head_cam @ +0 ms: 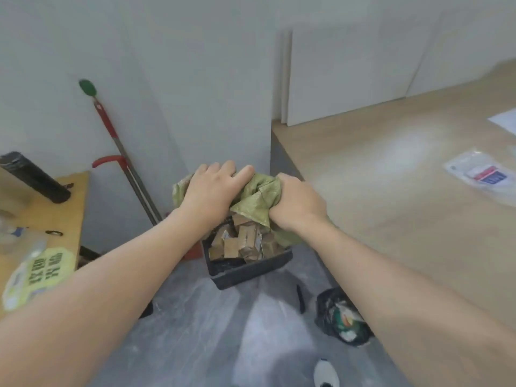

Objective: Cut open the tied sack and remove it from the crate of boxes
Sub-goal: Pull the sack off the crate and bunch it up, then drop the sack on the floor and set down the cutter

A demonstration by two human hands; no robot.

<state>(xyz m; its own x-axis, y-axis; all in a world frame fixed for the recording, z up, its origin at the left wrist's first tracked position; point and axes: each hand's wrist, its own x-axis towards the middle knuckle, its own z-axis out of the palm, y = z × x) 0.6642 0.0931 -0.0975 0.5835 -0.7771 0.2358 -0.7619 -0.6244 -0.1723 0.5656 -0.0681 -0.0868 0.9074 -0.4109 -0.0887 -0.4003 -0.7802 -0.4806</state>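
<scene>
Gripping with both hands: left hand (208,188) lies palm-down on the crumpled olive-green woven sack (261,195), fingers curled over its top fold; right hand (298,203) is clenched in a fist around a bunch of the same cloth.

Sack sits bunched above the far side of the black plastic crate (245,270), which stands on the grey dusty floor (195,331). Sack mouth looks already open. Small brown cardboard boxes (240,241) show bare in the crate below the cloth. Part of the sack trails down behind the right wrist, seemingly over the crate's right rim.

Judgement: cutting done, removal under way.

To do this step well:
- Lift straight up and slightly toward the wall, so the cloth peels off the boxes rather than dragging them out.
- Gather the trailing right-hand flap before pulling; it may snag on the crate rim.
- Keep the pull slow; boxes are loosely heaped and tilted, and likely to tip.
- Crate looks light; it could slide or lift with the sack.

Nearby: black bag (342,317) on the floor at right, red-handled mop (117,143) leaning on the wall.
</scene>
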